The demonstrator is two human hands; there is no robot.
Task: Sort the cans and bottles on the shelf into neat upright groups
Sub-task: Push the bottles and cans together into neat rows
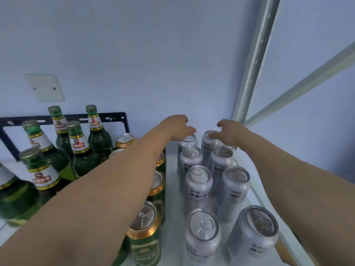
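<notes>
I am reaching both arms to the back of the white shelf. My left hand is hovering over the rear-left silver can, fingers loosely curled and apart, with the fingertips at or just above its lid; I cannot tell whether they are actually touching it. My right hand is sitting over the rear-right silver can, thumb and fingers spread, the fingertips resting on its top rim without closing around it.

The silver cans are standing upright in two columns running from the back wall toward me, close together, eight visible in all. To their left, a column of green cans with gold rims is standing upright, partly hidden under my left forearm. Further left, the green bottles with gold caps are grouped upright, touching or nearly so.

Behind the bottles, a black metal bracket is lying against the wall, below a white cover plate. A grey slotted upright is rising at the shelf's right rear corner.
</notes>
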